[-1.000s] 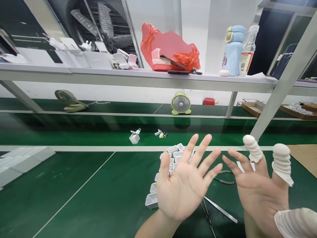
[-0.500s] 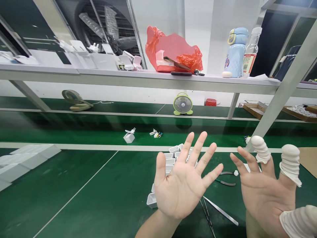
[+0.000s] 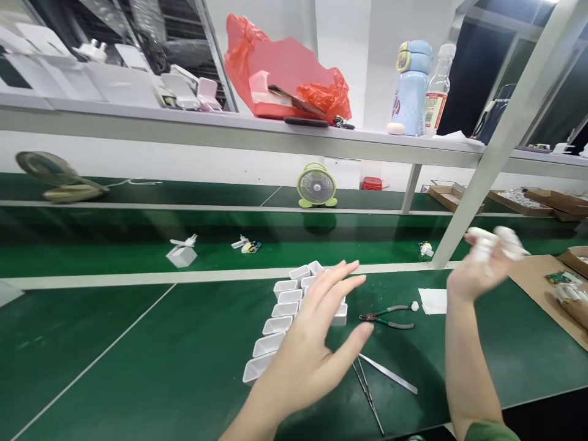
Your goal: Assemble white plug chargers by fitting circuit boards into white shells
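My left hand (image 3: 316, 343) is raised over the green bench, its fingers stretched out and thumb apart, holding nothing. Behind and beside it stand rows of small white open-topped boxes (image 3: 275, 324), partly hidden by the hand. Up at the right, my right hand (image 3: 480, 272) wears white finger cots; its blurred fingers are bent but apart, and no held thing shows. Between the hands lie green-handled pliers (image 3: 390, 318). Metal tweezers (image 3: 390, 373) and a thin scissor-like tool (image 3: 367, 392) rest nearer me. A white paper piece (image 3: 432, 301) lies beside my right forearm.
A slanted frame post (image 3: 500, 128) rises near my right hand. Cardboard (image 3: 537, 288) covers the bench's right side, where another person's hand seems to show at the edge. Farther back are a green fan (image 3: 316, 185), a shelf edge (image 3: 229, 125) and a small white box (image 3: 182, 252).
The view has swung right. My left hand has turned from palm-facing to side-on. My right hand has moved up and away, its fingers bending. The pliers and paper are now uncovered.
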A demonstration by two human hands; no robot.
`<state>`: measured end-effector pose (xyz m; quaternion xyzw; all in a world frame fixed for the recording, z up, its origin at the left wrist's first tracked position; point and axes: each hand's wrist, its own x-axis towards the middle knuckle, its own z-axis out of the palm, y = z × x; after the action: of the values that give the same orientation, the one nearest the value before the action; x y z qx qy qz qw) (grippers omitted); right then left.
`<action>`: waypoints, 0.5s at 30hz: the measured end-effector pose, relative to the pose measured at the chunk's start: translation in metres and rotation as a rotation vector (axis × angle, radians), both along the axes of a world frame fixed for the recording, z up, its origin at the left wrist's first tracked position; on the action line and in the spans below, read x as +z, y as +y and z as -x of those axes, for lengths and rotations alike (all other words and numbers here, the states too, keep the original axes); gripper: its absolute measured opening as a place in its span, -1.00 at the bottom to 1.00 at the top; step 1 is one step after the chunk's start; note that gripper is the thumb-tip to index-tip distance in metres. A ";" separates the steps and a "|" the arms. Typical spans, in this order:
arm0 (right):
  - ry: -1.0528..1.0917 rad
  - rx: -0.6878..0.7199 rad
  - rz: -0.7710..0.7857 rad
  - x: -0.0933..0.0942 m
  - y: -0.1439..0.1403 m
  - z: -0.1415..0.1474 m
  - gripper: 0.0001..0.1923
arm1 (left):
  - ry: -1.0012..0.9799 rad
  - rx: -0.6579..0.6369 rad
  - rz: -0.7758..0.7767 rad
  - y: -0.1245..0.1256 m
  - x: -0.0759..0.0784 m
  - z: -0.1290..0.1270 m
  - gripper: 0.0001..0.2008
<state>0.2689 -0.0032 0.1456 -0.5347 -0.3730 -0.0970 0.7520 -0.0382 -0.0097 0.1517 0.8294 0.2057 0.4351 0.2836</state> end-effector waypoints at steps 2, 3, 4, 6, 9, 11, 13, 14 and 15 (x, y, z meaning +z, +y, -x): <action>-0.009 -0.019 0.294 -0.021 0.033 -0.033 -0.36 | 0.313 0.162 -0.052 0.001 -0.033 0.001 -0.59; -0.003 -0.014 0.456 -0.032 0.048 -0.047 -0.45 | 0.423 0.202 -0.074 0.001 -0.054 0.002 -0.62; 0.008 -0.018 0.607 -0.045 0.061 -0.059 -0.57 | 0.484 0.278 -0.113 0.000 -0.076 0.005 -0.66; 0.046 -0.057 0.862 -0.069 0.081 -0.077 -0.66 | 0.544 0.428 -0.176 -0.003 -0.118 0.015 -0.73; 0.075 -0.121 1.149 -0.102 0.100 -0.097 -0.65 | 0.513 0.539 -0.227 -0.013 -0.165 0.031 -0.77; 0.059 -0.150 1.291 -0.118 0.109 -0.108 -0.65 | 0.450 0.609 -0.245 -0.020 -0.180 0.036 -0.79; 0.014 -0.167 1.387 -0.128 0.117 -0.117 -0.65 | 0.384 0.699 -0.275 -0.025 -0.184 0.037 -0.78; -0.018 -0.167 1.417 -0.131 0.121 -0.122 -0.64 | 0.356 0.750 -0.306 -0.026 -0.185 0.037 -0.79; -0.057 -0.161 1.438 -0.132 0.124 -0.127 -0.64 | 0.333 0.798 -0.344 -0.026 -0.184 0.035 -0.80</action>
<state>0.3960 0.1207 0.0132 -0.9203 -0.3233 0.1035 0.1947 -0.0735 -0.0359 -0.0322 0.7791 0.4764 0.3987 -0.0844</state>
